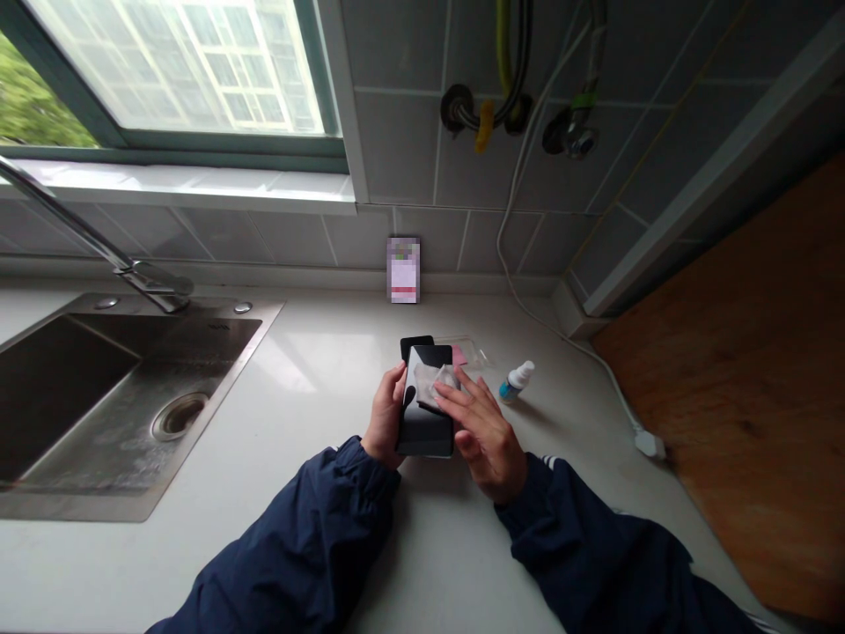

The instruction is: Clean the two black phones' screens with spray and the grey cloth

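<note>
Navy jacket sleeves (297, 550) lead down to your hands. Your left hand (385, 416) curls around the long edge of a black smartphone (426, 436), which sits on the white countertop (317, 387). Your right hand (479, 431) has its fingers spread, pressing a white wipe (436, 386) against the screen. A small spray bottle (516, 381) stands just right of the hands.
</note>
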Motion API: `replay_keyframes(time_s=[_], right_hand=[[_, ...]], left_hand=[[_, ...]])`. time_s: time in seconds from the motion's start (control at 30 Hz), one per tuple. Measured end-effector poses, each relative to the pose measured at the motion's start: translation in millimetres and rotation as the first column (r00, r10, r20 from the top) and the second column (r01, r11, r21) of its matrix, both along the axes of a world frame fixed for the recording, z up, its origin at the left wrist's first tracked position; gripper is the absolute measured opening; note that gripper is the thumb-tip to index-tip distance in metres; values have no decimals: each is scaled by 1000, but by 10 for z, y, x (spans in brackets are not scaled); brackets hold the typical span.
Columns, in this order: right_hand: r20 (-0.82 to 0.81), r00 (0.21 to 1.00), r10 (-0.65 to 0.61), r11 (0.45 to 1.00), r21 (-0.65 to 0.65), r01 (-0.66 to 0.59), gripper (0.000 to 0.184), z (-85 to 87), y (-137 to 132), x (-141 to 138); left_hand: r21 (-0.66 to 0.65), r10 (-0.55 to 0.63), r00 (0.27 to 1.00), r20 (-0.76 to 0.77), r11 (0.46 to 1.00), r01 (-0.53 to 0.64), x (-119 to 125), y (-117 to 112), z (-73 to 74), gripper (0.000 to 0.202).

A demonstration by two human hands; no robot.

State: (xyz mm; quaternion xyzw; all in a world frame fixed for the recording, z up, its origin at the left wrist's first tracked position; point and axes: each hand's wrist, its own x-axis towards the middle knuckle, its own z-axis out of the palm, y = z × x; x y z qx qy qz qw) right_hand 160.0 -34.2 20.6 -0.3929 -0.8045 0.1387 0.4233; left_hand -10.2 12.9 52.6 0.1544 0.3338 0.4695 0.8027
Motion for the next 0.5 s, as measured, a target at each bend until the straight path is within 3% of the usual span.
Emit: replay_keyframes(time_s=[0.27, 0.5], right_hand=[[-83, 984, 159, 983, 109, -149, 54, 63, -62, -12], [-76, 995, 59, 991, 128, -48, 52, 62, -65, -41]], left_hand=[[55, -8, 999, 32, 998, 6, -40, 14, -5, 65], [14, -18, 999, 40, 1000, 17, -32, 10, 22, 63]])
